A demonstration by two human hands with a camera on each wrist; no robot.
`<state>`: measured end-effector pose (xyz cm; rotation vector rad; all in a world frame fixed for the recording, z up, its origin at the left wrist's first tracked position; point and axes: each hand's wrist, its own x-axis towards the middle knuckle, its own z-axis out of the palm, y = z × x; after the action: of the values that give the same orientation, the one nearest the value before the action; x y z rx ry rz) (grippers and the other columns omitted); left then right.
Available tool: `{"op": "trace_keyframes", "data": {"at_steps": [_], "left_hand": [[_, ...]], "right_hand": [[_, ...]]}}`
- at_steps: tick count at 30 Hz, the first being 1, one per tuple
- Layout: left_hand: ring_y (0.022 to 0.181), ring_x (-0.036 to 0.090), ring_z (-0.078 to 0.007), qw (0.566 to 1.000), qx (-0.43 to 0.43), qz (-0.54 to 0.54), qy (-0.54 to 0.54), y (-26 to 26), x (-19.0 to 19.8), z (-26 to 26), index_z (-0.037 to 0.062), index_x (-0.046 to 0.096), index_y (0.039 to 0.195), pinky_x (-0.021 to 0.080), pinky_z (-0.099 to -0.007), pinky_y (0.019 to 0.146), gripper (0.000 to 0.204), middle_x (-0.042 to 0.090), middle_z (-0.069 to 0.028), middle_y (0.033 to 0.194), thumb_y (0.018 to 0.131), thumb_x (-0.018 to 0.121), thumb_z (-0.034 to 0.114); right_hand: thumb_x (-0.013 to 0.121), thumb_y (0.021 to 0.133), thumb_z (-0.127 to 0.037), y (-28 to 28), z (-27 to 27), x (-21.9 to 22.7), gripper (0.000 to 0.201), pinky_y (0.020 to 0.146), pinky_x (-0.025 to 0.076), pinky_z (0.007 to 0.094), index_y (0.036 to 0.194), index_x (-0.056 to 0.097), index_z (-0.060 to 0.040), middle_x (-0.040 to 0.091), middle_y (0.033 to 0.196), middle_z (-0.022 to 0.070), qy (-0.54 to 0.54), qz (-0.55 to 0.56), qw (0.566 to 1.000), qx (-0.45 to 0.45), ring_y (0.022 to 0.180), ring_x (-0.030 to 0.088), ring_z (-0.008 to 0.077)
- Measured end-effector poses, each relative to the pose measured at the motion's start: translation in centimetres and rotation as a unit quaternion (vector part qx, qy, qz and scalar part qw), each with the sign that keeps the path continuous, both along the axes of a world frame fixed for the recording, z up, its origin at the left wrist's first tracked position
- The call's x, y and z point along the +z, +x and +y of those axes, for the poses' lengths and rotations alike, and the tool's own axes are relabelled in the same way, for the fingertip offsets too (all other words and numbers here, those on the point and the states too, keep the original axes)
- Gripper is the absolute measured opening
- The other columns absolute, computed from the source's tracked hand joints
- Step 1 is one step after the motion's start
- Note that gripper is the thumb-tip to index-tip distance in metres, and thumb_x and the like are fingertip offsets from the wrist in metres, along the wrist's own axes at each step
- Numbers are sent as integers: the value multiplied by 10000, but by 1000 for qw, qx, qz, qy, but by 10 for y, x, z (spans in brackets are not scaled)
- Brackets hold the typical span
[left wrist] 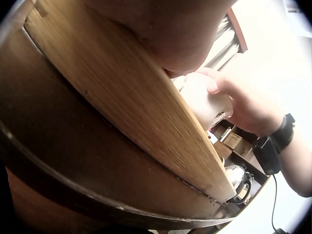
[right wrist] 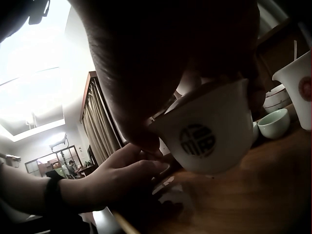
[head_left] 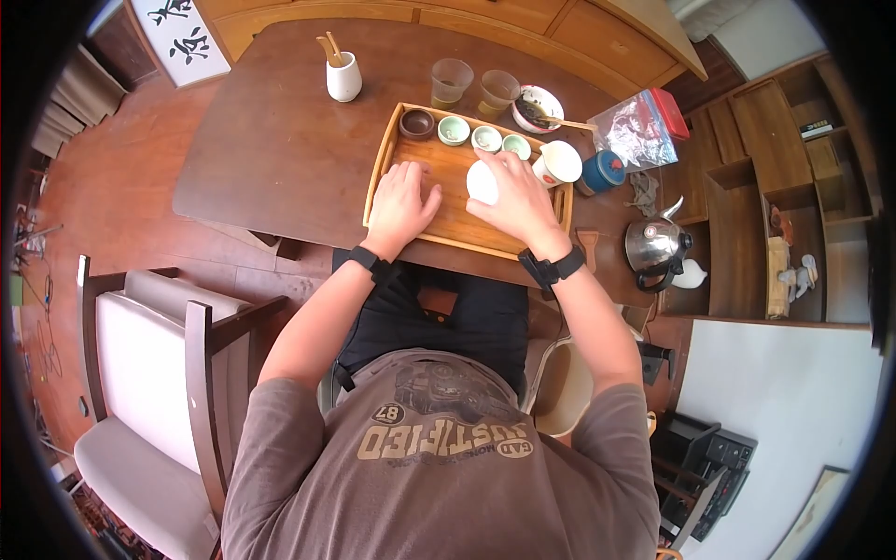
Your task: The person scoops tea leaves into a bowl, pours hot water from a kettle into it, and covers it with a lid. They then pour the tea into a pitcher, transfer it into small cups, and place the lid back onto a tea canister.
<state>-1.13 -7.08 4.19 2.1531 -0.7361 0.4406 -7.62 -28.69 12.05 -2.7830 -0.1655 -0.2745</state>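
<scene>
A white gaiwan (head_left: 481, 184) with a flared rim is in my right hand (head_left: 525, 201), thumb and fingers on opposite sides of its rim. The right wrist view shows a dark round character mark on the gaiwan (right wrist: 219, 139), close over the wooden tray (head_left: 446, 177). My left hand (head_left: 399, 207) rests at the tray's left front part with relaxed fingers and holds nothing. A dark brown cup (head_left: 416, 124) and three pale green cups (head_left: 454, 131) line the tray's far side. Right of them stands a white pitcher (head_left: 558, 163) with a red mark.
Beyond the tray are two clear cups (head_left: 452, 84) and a bowl of dark leaves (head_left: 537, 107) with a wooden spoon. A blue canister (head_left: 603, 173), a plastic bag (head_left: 637, 133) and a steel kettle (head_left: 655, 245) stand right. A white tool holder (head_left: 343, 78) is at far left.
</scene>
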Motion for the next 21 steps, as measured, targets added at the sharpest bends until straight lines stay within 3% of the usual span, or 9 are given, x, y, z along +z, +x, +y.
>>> {"op": "trace_keyframes", "data": {"at_steps": [6,8,21], "left_hand": [[881,631,-321,1000,0,3,-2,0,0,1,46,621,1115,521,-455,823,266,617,-104,885,917,759,156],[881,632,-321,1000,-1,5,-3,-1,0,1,45,622,1113,522,-456,821,265,618,-104,885,916,760,156],[896,645,-325,1000,7,-15,20,0,-5,-2,48,630,1124,531,-456,843,274,638,-103,907,919,763,173]], "right_hand": [[844,794,-362,-10,0,-17,816,1064,541,480,1532,574,-141,601,1375,162,-20,48,998,-22,1281,604,364],[860,761,-362,-14,2,-27,784,1021,559,487,1474,625,-140,617,1308,177,-12,2,1000,-19,1198,629,378],[871,744,-327,-21,13,-45,632,1039,539,493,1335,732,-151,628,1302,162,39,-62,995,-65,1207,617,381]]}}
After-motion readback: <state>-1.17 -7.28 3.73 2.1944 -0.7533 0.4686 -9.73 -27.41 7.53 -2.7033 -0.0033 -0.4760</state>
